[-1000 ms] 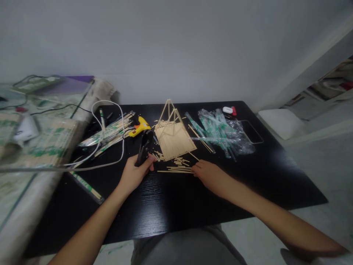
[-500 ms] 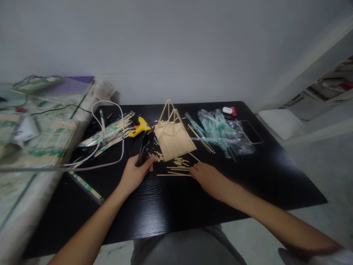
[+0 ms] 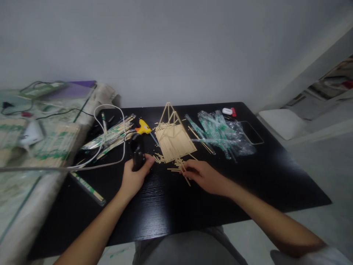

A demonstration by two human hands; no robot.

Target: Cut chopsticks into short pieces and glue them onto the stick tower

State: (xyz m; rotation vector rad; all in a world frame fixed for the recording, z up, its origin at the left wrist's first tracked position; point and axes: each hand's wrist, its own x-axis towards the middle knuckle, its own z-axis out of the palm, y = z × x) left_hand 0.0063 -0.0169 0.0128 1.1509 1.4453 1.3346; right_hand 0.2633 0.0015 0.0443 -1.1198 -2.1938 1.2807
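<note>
My left hand (image 3: 134, 178) is wrapped round the handles of black cutting pliers (image 3: 137, 154), which stand nearly upright on the black table (image 3: 193, 209). My right hand (image 3: 202, 176) pinches a thin wooden stick (image 3: 185, 177) that slants down toward me. Loose cut stick pieces (image 3: 176, 165) lie between the two hands. Just behind them stands a small stick model (image 3: 173, 138) with a flat slatted base and a thin triangular frame.
A yellow glue gun (image 3: 143, 127) and a white cable (image 3: 121, 147) lie behind my left hand, beside wrapped chopsticks (image 3: 110, 136). Empty plastic wrappers (image 3: 220, 130) are heaped at the right rear. A cluttered surface with packs and cables (image 3: 33, 136) borders the table's left side.
My right hand slid left along the table and picked up one stick. My left hand turned the pliers more upright and nearer the model.
</note>
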